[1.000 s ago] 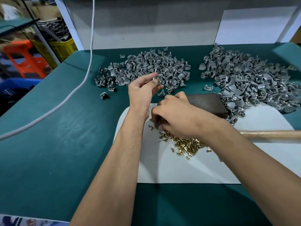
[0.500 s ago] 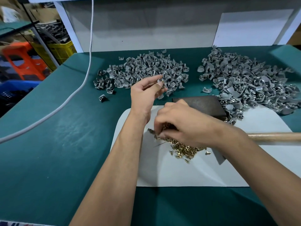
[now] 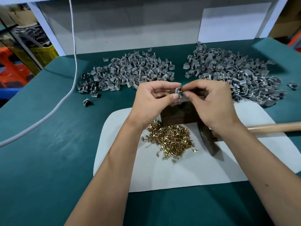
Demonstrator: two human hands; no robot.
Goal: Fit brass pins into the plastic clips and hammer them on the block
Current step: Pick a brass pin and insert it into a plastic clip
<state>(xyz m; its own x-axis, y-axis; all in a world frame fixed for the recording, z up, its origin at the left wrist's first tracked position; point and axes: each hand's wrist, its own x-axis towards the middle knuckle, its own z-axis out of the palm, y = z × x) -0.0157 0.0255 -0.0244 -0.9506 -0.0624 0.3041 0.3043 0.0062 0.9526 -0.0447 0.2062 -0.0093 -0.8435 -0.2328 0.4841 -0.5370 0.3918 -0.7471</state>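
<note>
We see one grey plastic clip (image 3: 177, 92) held up in the air above the dark block (image 3: 180, 115), between the two hands. The left hand (image 3: 152, 101) pinches the clip between thumb and forefinger. The right hand (image 3: 210, 103) pinches a small brass pin (image 3: 180, 91) at the side of the clip, and the pin touches the clip; we cannot tell how deep it sits. So both grips are pressed together, the left on the clip and the right on the pin.

The block stands on a white sheet (image 3: 162, 175), just beyond a heap of loose brass pins (image 3: 171, 139). To the right of the heap lies a hammer (image 3: 210, 142), its dark head on the sheet and its wooden handle running off to the right, partly hidden under the right wrist.

The sheet lies on a green table (image 3: 48, 144). Farther back on the table we see two piles of grey clips, one on the left (image 3: 128, 72) and a bigger one on the right (image 3: 236, 75). A white cable (image 3: 74, 66) hangs down and crosses the left part of the table. Beyond the left edge we see a yellow crate (image 3: 44, 54), blurred.
</note>
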